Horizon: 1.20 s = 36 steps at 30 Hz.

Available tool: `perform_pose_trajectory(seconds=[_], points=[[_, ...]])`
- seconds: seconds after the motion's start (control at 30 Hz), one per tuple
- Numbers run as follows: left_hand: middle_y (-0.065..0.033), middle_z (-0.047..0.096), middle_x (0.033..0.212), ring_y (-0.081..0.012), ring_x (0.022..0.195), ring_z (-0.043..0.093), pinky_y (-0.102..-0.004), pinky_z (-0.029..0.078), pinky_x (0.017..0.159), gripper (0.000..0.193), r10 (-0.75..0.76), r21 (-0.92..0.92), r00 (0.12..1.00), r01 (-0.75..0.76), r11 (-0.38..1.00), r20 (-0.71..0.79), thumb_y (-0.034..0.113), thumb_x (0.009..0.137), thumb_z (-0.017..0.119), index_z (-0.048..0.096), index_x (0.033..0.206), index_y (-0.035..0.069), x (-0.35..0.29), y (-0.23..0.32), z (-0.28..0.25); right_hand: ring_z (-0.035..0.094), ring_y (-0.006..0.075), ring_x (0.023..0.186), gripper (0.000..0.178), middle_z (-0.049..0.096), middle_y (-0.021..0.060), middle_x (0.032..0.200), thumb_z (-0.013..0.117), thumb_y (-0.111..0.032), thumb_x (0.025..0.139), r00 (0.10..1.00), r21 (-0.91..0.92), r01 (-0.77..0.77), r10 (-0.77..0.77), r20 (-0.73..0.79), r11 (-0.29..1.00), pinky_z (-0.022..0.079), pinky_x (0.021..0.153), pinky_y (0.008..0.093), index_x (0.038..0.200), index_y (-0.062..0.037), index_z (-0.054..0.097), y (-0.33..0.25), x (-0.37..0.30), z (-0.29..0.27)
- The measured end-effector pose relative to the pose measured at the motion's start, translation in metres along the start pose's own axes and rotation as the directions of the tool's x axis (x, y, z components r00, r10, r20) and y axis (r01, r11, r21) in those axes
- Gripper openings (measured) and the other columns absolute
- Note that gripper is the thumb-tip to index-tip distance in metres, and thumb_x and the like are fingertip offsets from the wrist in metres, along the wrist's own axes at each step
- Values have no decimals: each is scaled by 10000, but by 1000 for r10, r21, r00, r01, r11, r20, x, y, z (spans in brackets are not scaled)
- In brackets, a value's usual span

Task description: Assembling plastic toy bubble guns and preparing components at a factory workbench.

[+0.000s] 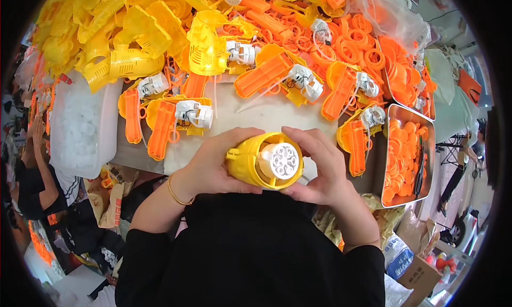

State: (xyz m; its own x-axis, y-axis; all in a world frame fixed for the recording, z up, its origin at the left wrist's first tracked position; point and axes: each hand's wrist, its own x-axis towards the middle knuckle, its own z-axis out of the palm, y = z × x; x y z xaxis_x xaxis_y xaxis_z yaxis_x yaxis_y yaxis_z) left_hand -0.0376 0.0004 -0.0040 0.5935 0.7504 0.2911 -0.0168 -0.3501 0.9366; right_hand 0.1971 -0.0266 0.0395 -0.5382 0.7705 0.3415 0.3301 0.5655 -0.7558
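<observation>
Between both hands, close to my body, is a yellow plastic housing [246, 162], its round open end tipped up. Inside that end sits a white cylinder [284, 161] with a ring of small round openings in its face. My left hand [210, 163] wraps the housing's left side, thumb below. With fingers and thumb curved round the rim, my right hand [326, 171] closes on the other side. Beyond them lie several half-built toy-gun-like pieces, among them an orange-handled one [162, 128] with a white motor-like unit [194, 114] and another on the right [352, 142].
Yellow shell parts [128, 30] are heaped at the far left, orange rings [360, 38] at the far right. A white tub [82, 126] of translucent pieces stands left; a metal tray [385, 171] holds orange discs at right. Another person's arm [45, 166] shows at the left edge.
</observation>
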Motion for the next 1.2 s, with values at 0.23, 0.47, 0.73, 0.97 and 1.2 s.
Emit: perform_pose_trajectory(seconds=[0.23,0.47,0.73,0.97,1.2], points=[[-105,606,1036,-275,901,591,-349,472,754,730,262,403,956,-189,895,-133,303,560,855,518,1160,56,1,2,2,557,285,1005,759,510,175,1128,853,-286,615,950,27,181,-168,-262,983,496,803,352,1211,-19,466,3,1,8],[-116,592,1036,-269,891,586,-339,478,752,674,344,568,936,-240,787,-81,228,588,851,508,1133,28,6,15,-2,559,286,990,786,528,193,1126,860,-309,601,956,16,149,-140,-257,989,476,825,356,1213,-8,467,-8,9,9],[-71,592,961,-255,834,582,-372,456,720,671,325,698,944,-198,688,-53,342,579,789,546,1138,61,11,27,9,548,284,1014,704,526,190,1126,835,-293,638,987,-186,133,-148,-65,973,463,838,366,1190,-24,492,-15,17,5],[-98,583,1008,-283,870,574,-384,448,783,710,133,660,987,-40,750,-91,340,580,805,533,1171,56,14,41,10,515,302,1045,339,459,183,1100,694,-117,748,938,55,138,-112,-329,989,434,883,398,994,-51,471,7,7,22],[-134,585,1023,-292,893,584,-368,470,766,742,114,626,992,-62,777,-44,356,604,802,507,1200,26,8,32,4,522,277,1009,249,457,164,1074,640,-116,786,933,-44,119,-127,-338,992,430,886,394,965,-52,480,11,12,21]])
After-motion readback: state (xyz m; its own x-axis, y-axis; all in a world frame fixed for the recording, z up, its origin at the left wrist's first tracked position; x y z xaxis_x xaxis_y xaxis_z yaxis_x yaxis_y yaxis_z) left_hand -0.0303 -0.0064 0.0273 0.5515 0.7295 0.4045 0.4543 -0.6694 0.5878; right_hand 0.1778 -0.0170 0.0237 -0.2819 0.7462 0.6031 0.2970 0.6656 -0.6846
